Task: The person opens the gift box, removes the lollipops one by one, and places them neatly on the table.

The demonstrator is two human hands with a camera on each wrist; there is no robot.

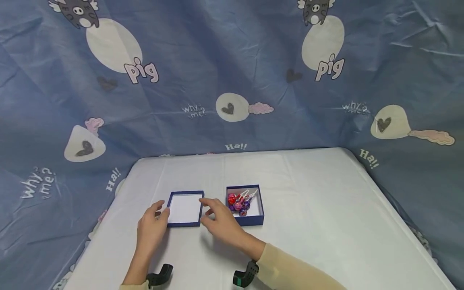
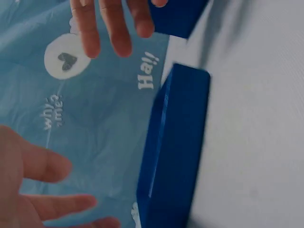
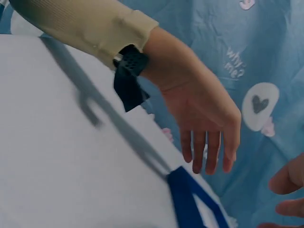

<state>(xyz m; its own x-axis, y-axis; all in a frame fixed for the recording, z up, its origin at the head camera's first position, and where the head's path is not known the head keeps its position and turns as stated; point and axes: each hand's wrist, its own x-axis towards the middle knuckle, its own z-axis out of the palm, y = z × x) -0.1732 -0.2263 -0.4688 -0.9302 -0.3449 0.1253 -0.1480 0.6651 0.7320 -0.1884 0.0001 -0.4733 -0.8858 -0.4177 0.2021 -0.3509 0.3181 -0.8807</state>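
A shallow dark-blue box lid point(image 1: 185, 224) with a white inside lies on the white table, its hollow side up. My left hand point(image 1: 151, 226) is by its left edge, fingers loosely bent and apart. Across from it, my right hand point(image 1: 222, 221) hovers at the lid's right edge, fingertips overlapping that edge in the head view. Neither hand grips anything. In the left wrist view the lid's blue wall point(image 2: 183, 137) stands apart from the left fingers point(image 2: 47, 164). A blue box point(image 1: 250, 220) to the right holds several wrapped lollipops point(image 1: 239, 203) with white sticks.
The white tabletop point(image 1: 326, 209) stretches out to the right of the box. A blue printed curtain point(image 1: 174, 80) hangs behind the table and down its sides. Dark straps with camera mounts point(image 1: 246, 274) sit on both wrists, close over the table.
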